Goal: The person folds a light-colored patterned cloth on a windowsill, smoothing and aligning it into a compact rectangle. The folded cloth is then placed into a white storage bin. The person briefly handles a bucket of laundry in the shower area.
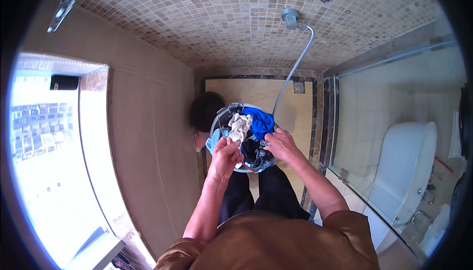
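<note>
A round, light-coloured tub (215,121) heaped with clothes stands between my hands, just in front of my legs. On top lie a crumpled beige cloth (240,126) and a bright blue garment (258,121). A dark garment (250,150) with grey, mottled parts fills the near side, and a light blue cloth (215,140) hangs at the left rim. My left hand (226,156) is closed at the near left of the heap, beside the beige cloth; what its fingers hold is hidden. At the right, my right hand (282,145) pinches an edge of the dark garment.
A dark round basin (207,108) sits left of the tub. A shower hose (301,58) hangs from a wall fitting (290,17) to behind the tub. A floor drain (299,87) lies at the far corner. Right, a glass partition (364,196) fronts a white bathtub (406,166); left is a bright window (49,171).
</note>
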Tool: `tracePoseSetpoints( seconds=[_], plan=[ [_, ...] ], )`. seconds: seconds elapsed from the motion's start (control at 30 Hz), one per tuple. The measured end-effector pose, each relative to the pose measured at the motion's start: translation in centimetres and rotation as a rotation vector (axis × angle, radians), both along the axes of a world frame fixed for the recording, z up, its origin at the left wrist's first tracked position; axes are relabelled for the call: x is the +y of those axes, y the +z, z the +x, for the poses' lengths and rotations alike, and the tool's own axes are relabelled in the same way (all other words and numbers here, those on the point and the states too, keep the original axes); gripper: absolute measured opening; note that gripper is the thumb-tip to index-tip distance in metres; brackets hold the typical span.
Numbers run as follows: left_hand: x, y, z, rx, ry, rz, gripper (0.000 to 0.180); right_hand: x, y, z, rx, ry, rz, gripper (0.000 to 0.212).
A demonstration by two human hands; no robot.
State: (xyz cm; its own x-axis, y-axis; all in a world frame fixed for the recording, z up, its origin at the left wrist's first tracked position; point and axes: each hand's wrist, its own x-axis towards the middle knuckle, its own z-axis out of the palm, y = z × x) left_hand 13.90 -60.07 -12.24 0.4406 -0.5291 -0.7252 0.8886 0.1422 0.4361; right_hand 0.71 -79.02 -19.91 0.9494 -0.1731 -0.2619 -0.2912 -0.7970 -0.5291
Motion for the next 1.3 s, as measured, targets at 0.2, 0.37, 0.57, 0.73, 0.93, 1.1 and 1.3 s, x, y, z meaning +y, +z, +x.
tracePoseSetpoints(
  seconds=[0.2,0.37,0.57,0.73,0.93,1.1,1.3],
  plan=[
    [0.0,1.4,-1.0,0.018,0.0,-0.033,0.03,0.1,1.3,-2.1,-0.167,-0.114,0.061,0.019],
    [-2.4,1.6,-4.1,-0.011,-0.038,0.004,0.035,1.9,0.7,-2.1,0.254,0.002,-0.105,0.02],
    [-1.9,-0.4,-4.1,-0.008,-0.05,0.04,0.036,1.9,-2.8,-2.6,0.286,-0.087,0.007,0.031],
    [-1.6,-4.2,-2.9,-0.008,-0.008,0.103,0.036,2.8,-3.8,-1.8,0.216,-0.042,-0.018,0.025],
    [-3.6,-10.9,-2.7,0.09,0.073,0.099,0.034,2.1,-8.9,-1.0,0.236,-0.122,-0.05,0.022],
    [-5.5,-20.0,-1.5,0.132,0.107,0.037,0.031,-0.2,-17.7,0.2,0.224,-0.187,-0.096,0.021],
    [-7.4,-29.5,0.5,0.142,0.09,0.104,0.032,-1.6,-28.3,3.0,0.216,-0.246,-0.155,0.02]
  ],
)
